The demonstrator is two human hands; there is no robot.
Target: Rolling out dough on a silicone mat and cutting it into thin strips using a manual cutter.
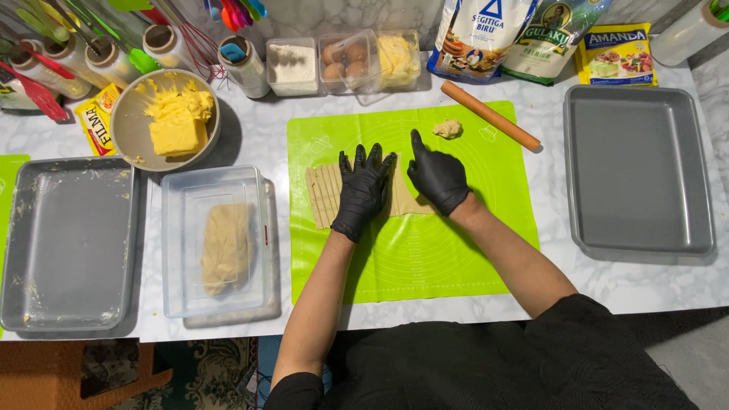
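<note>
A flat rectangle of rolled dough (323, 195), scored into narrow strips, lies on a green silicone mat (448, 250). My left hand (362, 190), in a black glove, rests flat on the dough with fingers spread. My right hand (437, 176), also gloved black, sits on the dough's right end, fingers curled and the index finger pointing up the mat. A small lump of dough (448, 129) lies at the mat's far edge. A wooden rolling pin (490, 115) lies slanted across the mat's top right corner.
A clear tub holding a dough loaf (224, 247) stands left of the mat, beside a greased metal tray (68, 243). A bowl of butter (171, 121) sits behind. Another metal tray (638, 178) is on the right. Tubs of flour and eggs, bags and utensils line the back.
</note>
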